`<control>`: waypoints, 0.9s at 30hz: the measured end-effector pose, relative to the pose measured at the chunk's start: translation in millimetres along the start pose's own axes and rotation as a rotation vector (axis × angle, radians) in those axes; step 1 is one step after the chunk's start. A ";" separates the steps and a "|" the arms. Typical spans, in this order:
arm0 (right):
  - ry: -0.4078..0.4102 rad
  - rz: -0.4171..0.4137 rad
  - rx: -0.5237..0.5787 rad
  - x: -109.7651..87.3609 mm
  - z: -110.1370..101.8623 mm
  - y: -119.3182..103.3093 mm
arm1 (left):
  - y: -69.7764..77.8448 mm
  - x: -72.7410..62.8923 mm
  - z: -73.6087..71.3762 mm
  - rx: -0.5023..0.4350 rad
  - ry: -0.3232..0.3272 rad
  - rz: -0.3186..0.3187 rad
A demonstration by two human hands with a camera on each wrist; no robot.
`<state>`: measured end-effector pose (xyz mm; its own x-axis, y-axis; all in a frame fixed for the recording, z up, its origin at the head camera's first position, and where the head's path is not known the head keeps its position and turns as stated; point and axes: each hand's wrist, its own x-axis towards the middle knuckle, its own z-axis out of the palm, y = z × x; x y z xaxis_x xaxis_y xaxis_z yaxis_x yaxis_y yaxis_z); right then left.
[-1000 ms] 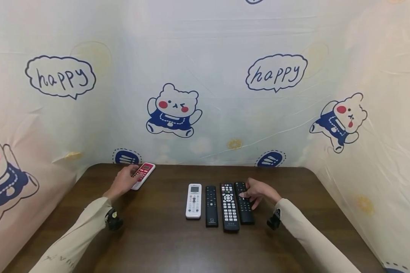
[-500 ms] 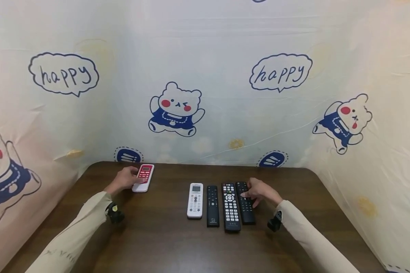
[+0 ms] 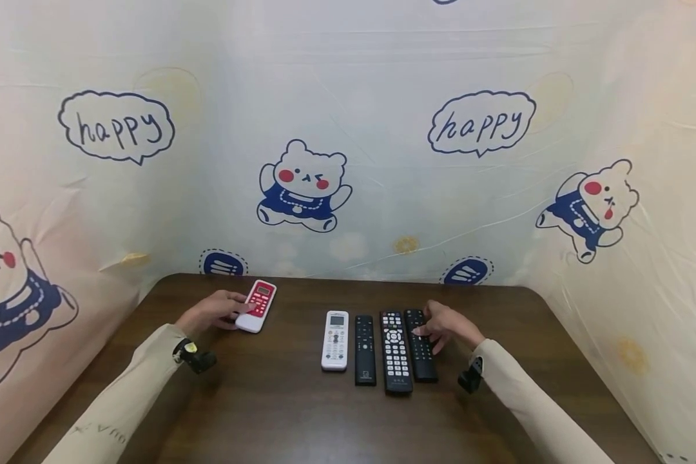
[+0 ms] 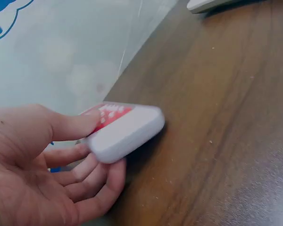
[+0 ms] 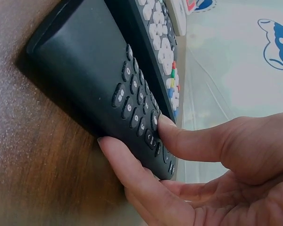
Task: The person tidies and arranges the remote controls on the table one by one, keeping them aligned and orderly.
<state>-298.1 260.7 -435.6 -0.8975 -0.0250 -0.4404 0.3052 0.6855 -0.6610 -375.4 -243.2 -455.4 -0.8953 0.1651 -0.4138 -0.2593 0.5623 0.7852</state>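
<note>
At the table's far left, my left hand [image 3: 214,310] pinches a red and white remote control [image 3: 258,306]. In the left wrist view the thumb lies on its red keypad and the fingers curl beneath its white end [image 4: 132,134], which looks raised off the wood. My right hand [image 3: 449,325] grips a black remote control [image 3: 425,364], the rightmost of a row. The right wrist view has the thumb on its buttons and the fingers along its side. Beside it lie a longer black remote with white buttons [image 3: 396,354], a slim black remote [image 3: 365,361] and a white remote [image 3: 335,341].
The brown wooden table [image 3: 278,412] has rounded far corners. A pale printed curtain [image 3: 383,193] with cartoon bears hangs behind the table and along its sides. Bare wood lies between the left hand's remote and the row.
The red and white remote has shifted a little to the right and nearer in my left hand, turning slightly on the way. My right hand has stayed on its black remote.
</note>
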 end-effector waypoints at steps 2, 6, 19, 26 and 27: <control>-0.001 0.008 -0.007 -0.1 -0.8 -0.6 | -1.3 0.2 -0.2 -0.037 -0.034 -0.009; -0.001 0.015 -0.014 -0.5 -1.4 -0.8 | -2.0 -1.9 -0.9 -0.093 -0.073 -0.007; -0.013 0.021 -0.028 -0.3 2.6 -0.6 | -3.5 -10.4 8.0 -0.215 -0.129 0.059; -0.014 0.022 -0.035 0.7 1.5 -1.3 | 4.1 -10.8 17.6 -0.283 -0.124 0.139; -0.014 0.024 -0.033 1.0 1.6 -1.2 | 5.3 -11.3 19.1 -0.286 -0.127 0.150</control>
<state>-298.9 258.7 -436.3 -0.8854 -0.0181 -0.4644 0.3158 0.7096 -0.6299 -359.7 -226.7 -455.4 -0.8835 0.3387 -0.3237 -0.2351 0.2772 0.9316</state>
